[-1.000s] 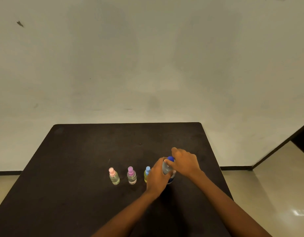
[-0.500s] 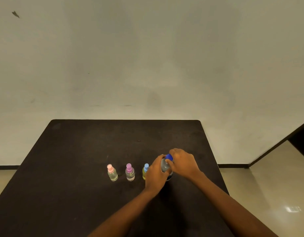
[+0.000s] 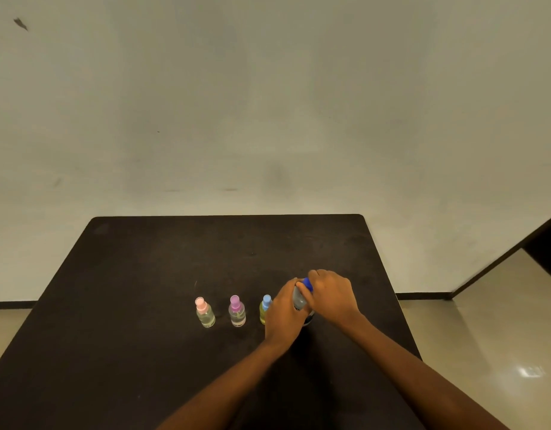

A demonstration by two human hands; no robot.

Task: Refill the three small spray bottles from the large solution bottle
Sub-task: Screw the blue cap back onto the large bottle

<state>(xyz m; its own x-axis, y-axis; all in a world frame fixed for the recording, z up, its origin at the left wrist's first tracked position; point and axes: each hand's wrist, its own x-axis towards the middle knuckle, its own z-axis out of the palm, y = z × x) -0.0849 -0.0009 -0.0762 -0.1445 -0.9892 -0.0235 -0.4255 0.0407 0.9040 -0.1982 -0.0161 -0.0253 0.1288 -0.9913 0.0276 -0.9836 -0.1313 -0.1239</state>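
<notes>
STEP: uncap large bottle (image 3: pixel 300 301) | LOCATION: upright on table (image 3: pixel 143 274), right end of the row, beside blue-capped sprayer (image 3: pixel 265 309) | LEFT HAND (image 3: pixel 283 315): wrapped round body | RIGHT HAND (image 3: pixel 331 294): curled on blue cap (image 3: pixel 307 284) | METHOD: brace body firmly, twist cap only, keep bottle vertical to avoid spillage.

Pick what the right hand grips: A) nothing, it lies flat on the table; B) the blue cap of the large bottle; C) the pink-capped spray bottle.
B: the right hand curls its fingers over the blue cap of the large bottle, whose body the left hand holds.
</notes>
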